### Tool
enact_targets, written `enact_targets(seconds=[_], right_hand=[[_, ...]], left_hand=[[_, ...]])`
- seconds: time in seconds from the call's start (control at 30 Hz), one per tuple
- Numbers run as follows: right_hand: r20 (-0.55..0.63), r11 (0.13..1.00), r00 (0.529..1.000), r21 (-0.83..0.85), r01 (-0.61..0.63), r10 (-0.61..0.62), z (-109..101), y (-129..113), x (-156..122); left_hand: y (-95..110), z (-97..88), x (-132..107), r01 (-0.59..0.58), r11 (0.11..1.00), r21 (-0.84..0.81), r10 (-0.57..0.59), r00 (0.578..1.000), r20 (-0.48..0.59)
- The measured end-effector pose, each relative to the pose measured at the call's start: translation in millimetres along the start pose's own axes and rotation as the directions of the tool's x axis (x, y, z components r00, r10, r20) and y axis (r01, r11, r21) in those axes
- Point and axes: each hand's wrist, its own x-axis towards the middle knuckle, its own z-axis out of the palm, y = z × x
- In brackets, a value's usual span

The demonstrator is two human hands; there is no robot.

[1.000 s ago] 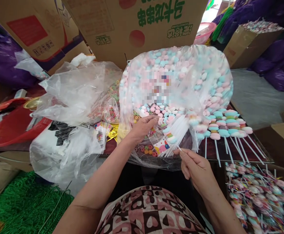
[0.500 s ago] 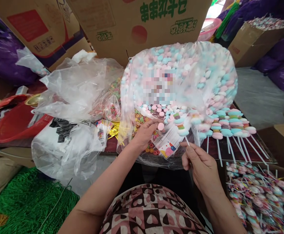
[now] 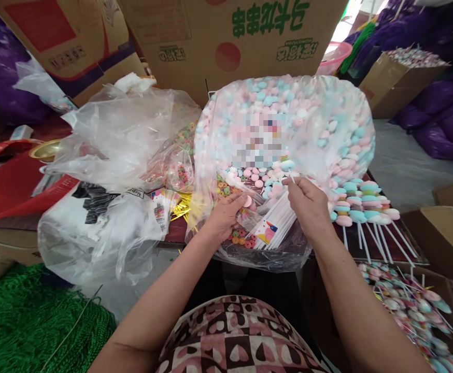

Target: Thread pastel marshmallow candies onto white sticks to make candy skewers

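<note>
My right hand [image 3: 306,204] is closed in a pinch on the white stick of a marshmallow skewer [image 3: 287,165]. Its blue and white pieces rest among loose marshmallows at the bag's mouth. My left hand [image 3: 224,217] has its thumb and fingers closed on a pink marshmallow [image 3: 249,201], just above ring-shaped gummy candies [image 3: 236,239]. Between the hands lies a bundle of white sticks [image 3: 284,223] in a clear wrapper with a colourful label. Behind them sits a big clear bag [image 3: 308,111] full of pink, blue and white marshmallows.
Finished skewers [image 3: 361,202] are piled at the table's right end, above a box of wrapped skewers [image 3: 413,316]. Gold twist ties [image 3: 182,206], crumpled plastic bags [image 3: 105,140] and a red basket [image 3: 12,191] lie left. A large carton [image 3: 195,31] stands behind.
My right hand has moved up and inward with the skewer, bringing it over the loose marshmallows. My left hand has shifted slightly left and still holds the pink marshmallow.
</note>
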Motion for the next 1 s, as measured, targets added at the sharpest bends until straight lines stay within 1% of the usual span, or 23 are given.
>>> enact_targets(seconds=[0.07,0.1,0.13,0.17,0.2,0.23,0.27,0.3,0.33,0.37,0.4,0.43,0.47,0.57,0.63,0.7,0.77,0.8,0.9,1.0], right_hand=[[0.015,1.0,1.0,0.015,0.0,0.0,4.0,-1.1,2.6],[0.016,0.999,1.0,0.051,-0.012,0.011,5.7,-3.0,1.8],[0.015,0.995,1.0,0.096,-0.019,0.018,7.1,-5.3,-0.1],[0.009,0.989,1.0,0.147,-0.026,0.025,8.1,-7.6,-2.8],[-0.002,0.979,0.999,0.2,-0.033,0.034,8.7,-9.8,-6.1],[-0.014,0.968,0.999,0.247,-0.038,0.043,8.9,-11.5,-9.6],[-0.024,0.958,0.998,0.284,-0.042,0.051,8.8,-12.7,-13.3],[-0.029,0.95,0.998,0.31,-0.048,0.06,8.4,-13.2,-16.9],[-0.029,0.944,0.997,0.326,-0.055,0.068,7.8,-13.1,-20.3],[-0.029,0.939,0.997,0.338,-0.062,0.076,7.2,-12.6,-23.5],[-0.027,0.935,0.996,0.347,-0.071,0.086,6.7,-11.9,-26.2],[-0.023,0.931,0.995,0.356,-0.083,0.098,6.2,-11.1,-28.4],[-0.019,0.925,0.994,0.369,-0.095,0.11,5.9,-10.5,-30.1],[-0.004,0.898,0.99,0.421,-0.128,0.143,6.0,-9.8,-31.4],[-0.011,0.881,0.986,0.45,-0.146,0.169,6.8,-10.3,-30.0],[-0.032,0.87,0.978,0.463,-0.167,0.205,8.4,-10.9,-28.5],[-0.043,0.859,0.97,0.476,-0.191,0.24,11.7,-10.9,-28.6],[-0.034,0.851,0.966,0.482,-0.209,0.256,14.2,-10.4,-29.4],[0.021,0.832,0.956,0.486,-0.266,0.293,24.4,-6.9,-34.3],[0.022,0.832,0.949,0.474,-0.287,0.314,34.2,-1.3,-39.7]], left_hand=[[1.0,0.9,5.4,-0.037,0.991,0.128,0.039,0.999,-0.008],[3.6,1.9,10.0,-0.075,0.971,0.226,0.08,0.997,-0.015],[7.5,3.4,15.9,-0.119,0.931,0.346,0.135,0.991,-0.022],[12.5,5.4,23.0,-0.169,0.861,0.48,0.202,0.979,-0.017],[17.9,7.8,30.9,-0.206,0.76,0.616,0.266,0.964,-0.006],[23.2,10.7,39.3,-0.228,0.636,0.737,0.319,0.948,0.019],[27.6,13.9,47.9,-0.245,0.494,0.834,0.348,0.935,0.068],[30.6,17.2,56.1,-0.24,0.351,0.905,0.351,0.93,0.11],[32.0,20.6,63.7,-0.224,0.227,0.948,0.325,0.935,0.144],[31.8,23.9,70.3,-0.208,0.131,0.969,0.296,0.941,0.162],[30.2,26.8,75.9,-0.192,0.066,0.979,0.274,0.947,0.167],[27.9,29.2,80.4,-0.179,0.028,0.983,0.259,0.952,0.166],[25.3,31.0,83.8,-0.17,0.01,0.985,0.256,0.953,0.162],[20.6,31.5,87.4,-0.155,-0.004,0.988,0.266,0.952,0.15],[21.0,28.2,82.9,-0.173,0.021,0.985,0.296,0.942,0.159],[21.7,23.9,71.6,-0.24,0.12,0.963,0.375,0.909,0.18],[19.6,20.8,53.9,-0.335,0.252,0.908,0.475,0.86,0.185],[17.1,20.0,43.8,-0.362,0.293,0.885,0.492,0.851,0.185],[5.7,20.8,14.9,-0.409,0.367,0.835,0.505,0.842,0.19],[-4.3,21.7,-3.8,-0.433,0.419,0.798,0.498,0.844,0.197]])
